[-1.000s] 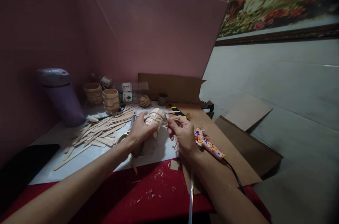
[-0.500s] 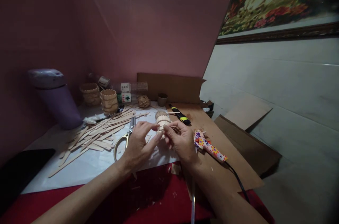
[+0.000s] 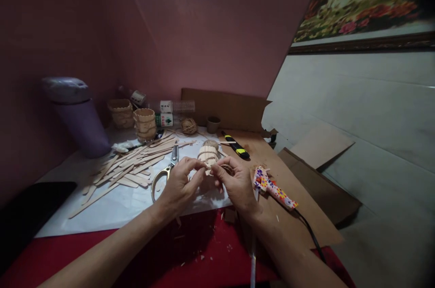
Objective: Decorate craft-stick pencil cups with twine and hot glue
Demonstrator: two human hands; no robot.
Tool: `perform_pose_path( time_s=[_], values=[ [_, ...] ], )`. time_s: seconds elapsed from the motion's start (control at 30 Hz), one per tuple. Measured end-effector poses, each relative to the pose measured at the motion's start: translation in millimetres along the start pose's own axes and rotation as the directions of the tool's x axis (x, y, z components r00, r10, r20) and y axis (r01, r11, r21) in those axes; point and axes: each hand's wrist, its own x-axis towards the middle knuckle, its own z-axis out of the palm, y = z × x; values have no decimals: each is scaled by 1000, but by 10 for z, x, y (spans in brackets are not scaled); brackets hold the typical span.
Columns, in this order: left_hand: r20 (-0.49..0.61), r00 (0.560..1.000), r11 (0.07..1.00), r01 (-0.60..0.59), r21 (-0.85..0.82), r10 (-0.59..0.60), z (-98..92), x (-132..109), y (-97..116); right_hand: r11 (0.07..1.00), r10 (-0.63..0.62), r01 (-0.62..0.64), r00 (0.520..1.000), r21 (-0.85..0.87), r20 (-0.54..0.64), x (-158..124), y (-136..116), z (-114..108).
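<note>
A small cup of wooden craft sticks (image 3: 208,154) lies just beyond my fingertips, with a twine band around it. My left hand (image 3: 181,186) is closed in a pinch at the near end of this cup, on what looks like the twine's end. Close beside it, the thumb and fingers of my right hand (image 3: 238,183) pinch the brown twine (image 3: 228,169), and a small coil of it shows behind the thumb. My fingers hide part of the cup and the short stretch of twine between the hands.
Gold-handled scissors (image 3: 159,181) and a spread of craft sticks (image 3: 129,170) lie left. Two finished stick cups (image 3: 145,125), a twine ball (image 3: 189,126) and a small pot (image 3: 213,124) stand behind. Rightward are a utility knife (image 3: 236,145) and a corded flowered glue gun (image 3: 273,188).
The whole view has shifted slightly, so things appear further right and a little higher. My left fingertips have drawn together into a closer pinch beside my right hand.
</note>
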Motion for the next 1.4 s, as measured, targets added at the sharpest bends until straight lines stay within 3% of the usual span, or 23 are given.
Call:
perform_pose_path(
  time_s=[0.1,0.17,0.27,0.33,0.4,0.47,0.57,0.7,0.83,0.93,1.13,1.2,1.27,1.33,1.4],
  values=[
    [49,994,992,104,-77,-101,-8,1,32,997,-51,53,998,-58,24,-26,34,-16],
    [110,974,957,214,-195,-196,-10,7,57,973,-171,180,983,-144,71,-49,51,-50],
    [192,944,876,323,-357,-270,-12,9,57,857,-396,446,891,-260,221,-77,47,-106],
    [187,956,895,278,-348,-225,-18,1,20,806,-444,513,854,-294,273,-84,33,-120],
    [108,989,966,123,-226,-100,-30,-8,-39,860,-368,425,899,-280,236,-76,26,-109],
    [-3,997,996,-74,-54,74,-44,-12,-102,954,-213,245,960,-173,184,-54,31,-85],
    [-78,945,938,-300,170,317,-65,-8,-156,999,-33,29,990,28,136,-14,41,-60],
    [-52,844,796,-480,369,534,-85,-14,-132,995,94,-96,977,2,193,-7,7,-50],
    [13,787,717,-568,403,616,-94,-34,-94,974,205,-225,918,19,340,-52,-64,-21],
    [35,776,702,-588,402,630,-94,-45,-89,959,221,-265,920,97,325,-73,-123,-10],
    [43,767,697,-604,387,640,-87,-49,-84,905,310,-401,850,141,426,-73,-190,-32],
    [32,767,703,-603,376,641,-83,-53,-74,925,287,-361,869,120,402,-76,-174,-27],
    [13,792,739,-575,351,610,-76,-61,-58,971,207,-236,922,51,326,-87,-144,-17],
    [-7,852,816,-500,290,524,-69,-68,-46,994,37,-11,972,-110,233,-106,-113,-11],
    [2,920,906,-386,171,392,-63,-67,-51,904,-204,270,954,-331,221,-126,-87,-16]
  ],
)
